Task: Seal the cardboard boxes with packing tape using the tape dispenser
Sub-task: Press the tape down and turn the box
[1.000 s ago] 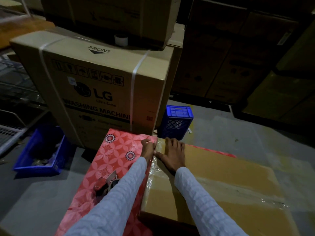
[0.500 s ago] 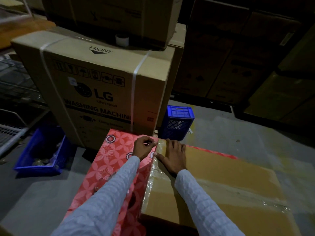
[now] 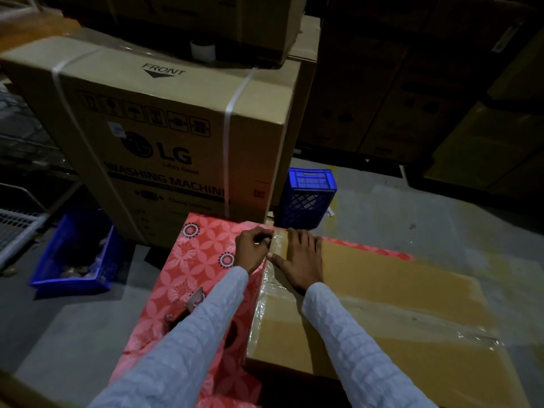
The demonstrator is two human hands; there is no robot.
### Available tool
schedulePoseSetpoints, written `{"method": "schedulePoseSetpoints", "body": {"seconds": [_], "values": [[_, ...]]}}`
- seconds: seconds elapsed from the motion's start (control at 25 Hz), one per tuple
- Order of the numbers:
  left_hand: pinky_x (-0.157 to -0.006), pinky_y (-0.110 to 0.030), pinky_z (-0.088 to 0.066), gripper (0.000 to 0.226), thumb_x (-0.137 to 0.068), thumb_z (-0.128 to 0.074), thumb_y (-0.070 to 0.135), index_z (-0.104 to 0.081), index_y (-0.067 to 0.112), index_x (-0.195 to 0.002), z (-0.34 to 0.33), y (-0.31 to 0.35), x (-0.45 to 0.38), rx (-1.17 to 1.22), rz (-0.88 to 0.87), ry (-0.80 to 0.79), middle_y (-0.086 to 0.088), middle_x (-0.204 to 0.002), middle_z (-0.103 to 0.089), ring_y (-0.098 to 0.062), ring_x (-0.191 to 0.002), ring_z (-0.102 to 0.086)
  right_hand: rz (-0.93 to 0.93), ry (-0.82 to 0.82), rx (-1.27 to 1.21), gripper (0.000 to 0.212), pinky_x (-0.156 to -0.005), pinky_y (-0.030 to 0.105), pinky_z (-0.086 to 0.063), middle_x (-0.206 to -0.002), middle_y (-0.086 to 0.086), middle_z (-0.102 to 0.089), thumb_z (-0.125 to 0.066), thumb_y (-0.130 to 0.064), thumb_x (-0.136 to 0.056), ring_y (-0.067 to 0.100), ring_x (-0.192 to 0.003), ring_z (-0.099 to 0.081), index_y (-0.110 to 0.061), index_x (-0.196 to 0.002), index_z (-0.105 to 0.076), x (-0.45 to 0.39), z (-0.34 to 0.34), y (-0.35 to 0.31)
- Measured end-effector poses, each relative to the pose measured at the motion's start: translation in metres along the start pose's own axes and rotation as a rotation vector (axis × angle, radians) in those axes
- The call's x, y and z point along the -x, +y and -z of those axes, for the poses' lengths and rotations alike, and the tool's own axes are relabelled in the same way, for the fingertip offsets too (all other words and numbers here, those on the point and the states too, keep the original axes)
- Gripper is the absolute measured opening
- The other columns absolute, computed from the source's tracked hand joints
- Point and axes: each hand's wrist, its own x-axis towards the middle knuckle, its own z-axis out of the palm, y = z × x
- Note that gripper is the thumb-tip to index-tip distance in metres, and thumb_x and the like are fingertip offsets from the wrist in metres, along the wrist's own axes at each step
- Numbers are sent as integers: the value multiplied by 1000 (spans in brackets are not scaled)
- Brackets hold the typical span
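Note:
A flat brown cardboard box [image 3: 391,293] lies on a red flower-patterned cloth [image 3: 188,260]. Clear packing tape [image 3: 269,287] runs along the box's left edge, and another strip crosses its near side. My right hand [image 3: 300,260] lies flat on the box's far left corner, fingers spread over the tape. My left hand [image 3: 253,250] is at the same corner, fingers curled and pinching the tape end at the box edge. The red tape dispenser [image 3: 184,307] rests on the cloth, partly hidden by my left sleeve.
A large LG washing machine carton [image 3: 164,136] stands just behind the cloth, with a white tape roll [image 3: 201,50] on top. A blue crate [image 3: 307,198] sits behind the box, a blue bin [image 3: 73,251] on the floor at left. Dark stacked cartons fill the right.
My left hand moved up from the box's side edge to the far corner and curled onto the tape end. My right hand stayed flat on the corner.

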Motion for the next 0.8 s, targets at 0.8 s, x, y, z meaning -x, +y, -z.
{"method": "schedulePoseSetpoints", "body": {"seconds": [0.8], "values": [[-108, -29, -39, 63, -97, -68, 16, -42, 13, -155, 19, 57, -49, -347, -12, -683, -9, -157, -45, -25, -144, -43, -152, -246, -189, 88, -116, 55, -18, -130, 7, -33, -63, -65, -68, 32, -130, -27, -43, -149, -36, -61, 34, 15]]}}
